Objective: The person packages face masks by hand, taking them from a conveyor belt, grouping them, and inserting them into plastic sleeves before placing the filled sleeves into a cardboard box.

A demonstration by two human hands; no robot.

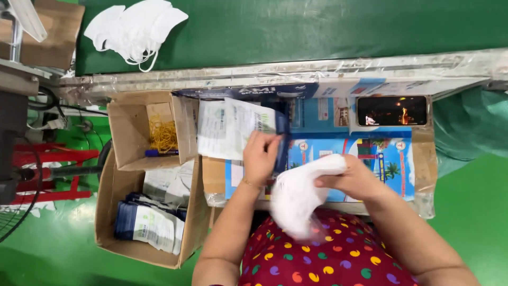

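Note:
My right hand (353, 177) grips a stack of white face masks (299, 193), which hangs blurred over my lap. My left hand (261, 157) holds the edge of a flat pouch (233, 127), white with green print and a dark blue border, lying on the work surface. Both hands are close together above a blue printed sheet (381, 153) that covers the table.
A pile of white masks (135, 29) lies on the green belt (317, 26). A small carton holds yellow rubber bands (163, 135) and a blue pen. A bigger carton (106, 212) at lower left holds more pouches. A phone (391, 110) lies at the table's back right.

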